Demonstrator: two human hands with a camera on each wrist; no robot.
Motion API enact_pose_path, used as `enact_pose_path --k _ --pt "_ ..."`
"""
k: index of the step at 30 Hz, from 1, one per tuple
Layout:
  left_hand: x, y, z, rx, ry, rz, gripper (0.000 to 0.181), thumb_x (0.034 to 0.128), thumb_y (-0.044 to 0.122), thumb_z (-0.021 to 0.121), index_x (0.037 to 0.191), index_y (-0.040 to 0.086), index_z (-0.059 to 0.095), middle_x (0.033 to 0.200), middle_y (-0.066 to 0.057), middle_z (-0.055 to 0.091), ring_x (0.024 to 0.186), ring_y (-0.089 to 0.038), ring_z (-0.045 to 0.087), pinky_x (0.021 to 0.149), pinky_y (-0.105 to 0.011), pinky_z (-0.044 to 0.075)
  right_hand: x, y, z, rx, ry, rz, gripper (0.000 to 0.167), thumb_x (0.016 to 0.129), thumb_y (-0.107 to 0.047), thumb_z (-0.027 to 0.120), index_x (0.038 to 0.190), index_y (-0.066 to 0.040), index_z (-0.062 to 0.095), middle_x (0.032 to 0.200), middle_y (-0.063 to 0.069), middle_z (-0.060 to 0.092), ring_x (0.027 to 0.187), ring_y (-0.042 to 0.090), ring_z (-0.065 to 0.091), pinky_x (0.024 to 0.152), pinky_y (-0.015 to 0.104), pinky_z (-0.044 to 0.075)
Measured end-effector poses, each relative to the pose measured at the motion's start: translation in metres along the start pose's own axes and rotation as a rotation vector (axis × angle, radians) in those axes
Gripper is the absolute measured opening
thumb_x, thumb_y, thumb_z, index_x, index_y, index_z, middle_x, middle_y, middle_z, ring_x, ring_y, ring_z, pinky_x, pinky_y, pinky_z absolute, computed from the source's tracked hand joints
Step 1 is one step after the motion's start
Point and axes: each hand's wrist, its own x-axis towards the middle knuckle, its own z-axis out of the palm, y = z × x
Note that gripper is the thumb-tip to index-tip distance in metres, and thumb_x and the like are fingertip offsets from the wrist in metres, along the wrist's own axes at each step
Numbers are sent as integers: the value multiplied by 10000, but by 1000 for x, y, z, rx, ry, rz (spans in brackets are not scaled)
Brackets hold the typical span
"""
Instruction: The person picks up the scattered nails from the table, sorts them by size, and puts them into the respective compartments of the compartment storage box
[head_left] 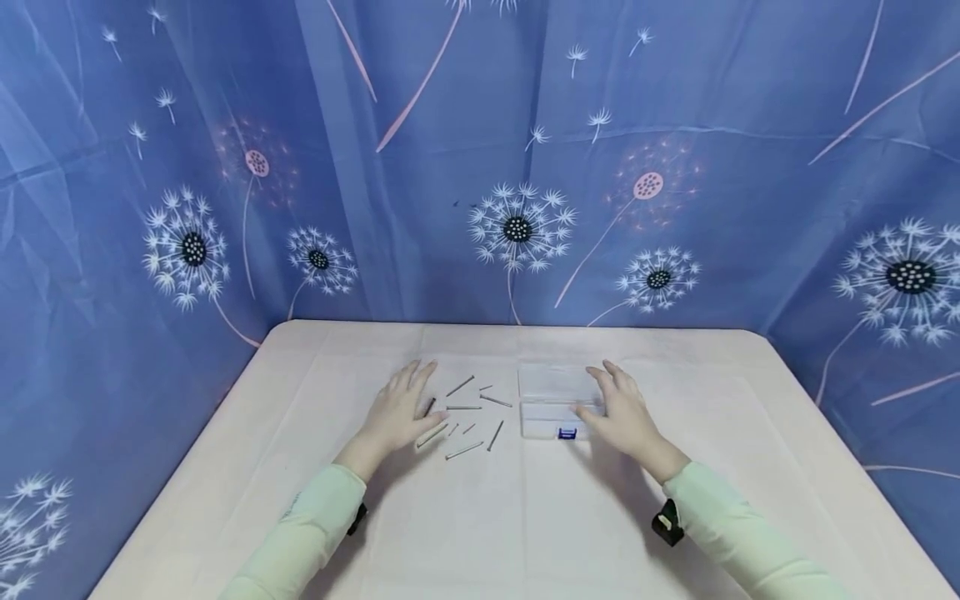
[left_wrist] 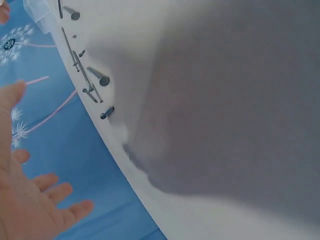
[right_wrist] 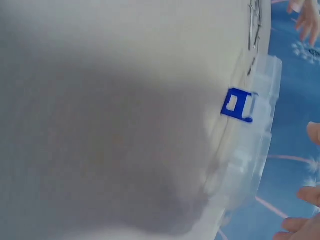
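Note:
Several loose nails of differing lengths lie scattered on the table, among them a long nail [head_left: 464, 451] toward the front and another nail [head_left: 461, 386] toward the back. My left hand [head_left: 396, 414] is spread at their left side, its fingers relaxed and holding nothing; part of a dark nail [head_left: 429, 407] shows beside it. To the right of the nails sits a clear plastic box [head_left: 538, 421] with its lid raised back and a blue latch [head_left: 567, 433] at the front. Over the box's right side is my right hand [head_left: 625, 417], fingers apart, gripping nothing. Whether it touches the box I cannot tell.
A pale cloth covers the table [head_left: 465, 533]. Blue curtains [head_left: 420, 233] with dandelion prints hang behind it and along both sides. A black wrist device [head_left: 667, 523] is strapped under the right sleeve.

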Motion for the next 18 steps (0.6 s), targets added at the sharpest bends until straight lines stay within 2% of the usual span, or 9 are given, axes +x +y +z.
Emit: enact_pose_path --k 5,9,12,18 --pt "2 -3 -5 -58 11 -113 688 828 278 700 1396 32 399 1391 -244 419 1253 -424 432 958 -573 436 2 7 -9 62 -16 91 627 860 -254 639 1325 99 412 1409 386 289 1283 556 272 1032 679 259" --pt "5 -7 -6 -104 14 -194 551 826 244 702 1285 12 505 1246 -198 521 1081 -353 550 894 -500 494 5 8 -13 142 -30 196 602 888 -226 604 1316 140 394 1370 405 322 1261 544 308 1051 632 275" --pt "5 -10 -2 -137 5 -216 466 823 209 699 1207 -9 551 1147 -188 569 991 -330 597 858 -479 511 5 9 -14 184 -43 268 590 904 -217 587 1317 152 384 1332 409 360 1224 533 361 1036 606 312" --pt "4 -14 6 -186 -56 -232 377 797 105 697 1119 -51 576 1014 -194 623 946 -339 616 856 -464 509 3 14 -11 306 -116 431 602 926 -198 564 1341 169 329 1330 419 369 1212 537 414 1015 563 380"
